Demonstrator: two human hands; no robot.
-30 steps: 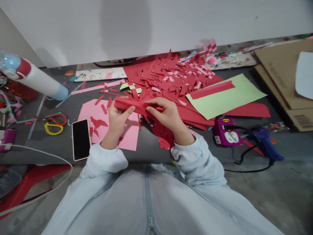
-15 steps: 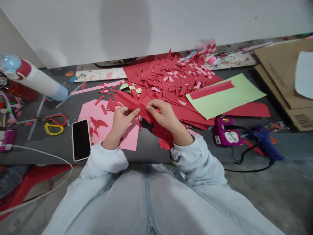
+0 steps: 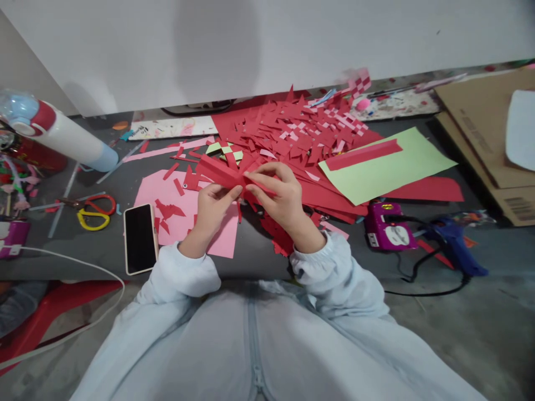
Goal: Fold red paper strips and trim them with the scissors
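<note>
A folded red paper strip (image 3: 218,170) is pinched between the thumb and fingers of my left hand (image 3: 212,210). My right hand (image 3: 281,196) is closed at the strip's right end, thumb and forefinger on the red paper near its fold. Beneath and beyond the hands spreads a heap of red cut paper (image 3: 288,133), some of it woven with pink squares. A pink sheet (image 3: 223,239) lies under my left hand with red scraps (image 3: 169,210) on it. A green-checked paper piece (image 3: 225,150) sits just past my fingertips.
Scissors (image 3: 94,219), a phone (image 3: 140,239) and a white bottle (image 3: 75,139) stand or lie left. On the right are a green sheet (image 3: 376,178) bearing a red strip, a purple box (image 3: 388,228), a blue glue gun (image 3: 455,245) with its cord, and cardboard (image 3: 480,128).
My right hand has shifted slightly left along the red paper, its fingers now more extended over the fold. My left hand keeps its pinch, nearly in the same place.
</note>
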